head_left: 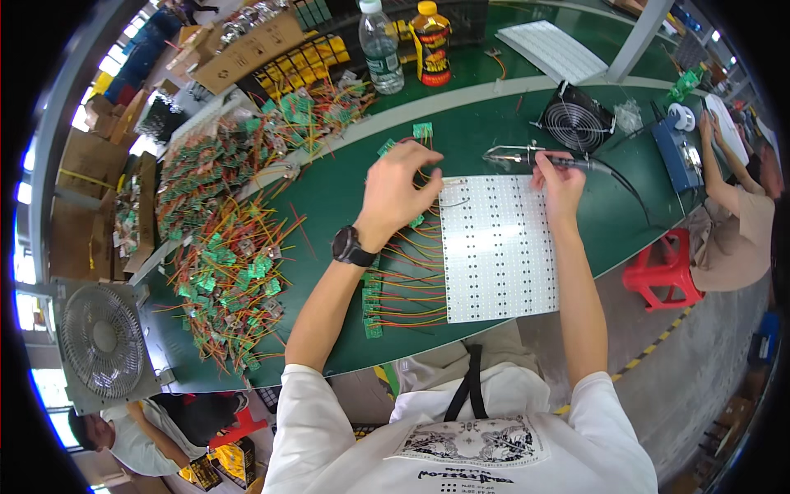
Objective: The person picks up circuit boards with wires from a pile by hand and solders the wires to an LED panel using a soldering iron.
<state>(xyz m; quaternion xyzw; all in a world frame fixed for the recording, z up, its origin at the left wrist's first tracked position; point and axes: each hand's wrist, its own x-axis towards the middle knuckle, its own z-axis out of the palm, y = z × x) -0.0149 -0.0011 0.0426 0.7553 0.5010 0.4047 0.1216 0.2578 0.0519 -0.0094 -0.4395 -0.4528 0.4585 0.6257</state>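
My right hand [563, 186] is closed around a soldering iron [586, 165], whose metal front end points left above the far edge of a white perforated panel [502, 247]. By the panel's far left corner hovers my left hand [397, 188]; its thumb and fingers are curved apart, with nothing visible between them. Along the panel's left side run red, yellow and black wires [415, 300] that lead to a row of small green circuit boards [373, 309]. Another green board [422, 130] lies just beyond my left hand.
Heaped wired boards [230, 272] cover the table's left. A water bottle [381, 49] and an orange-capped bottle [430, 45] stand at the back. To the right are a black fan [576, 119], a blue soldering station [681, 156] and a red stool [665, 272]. A co-worker sits far right.
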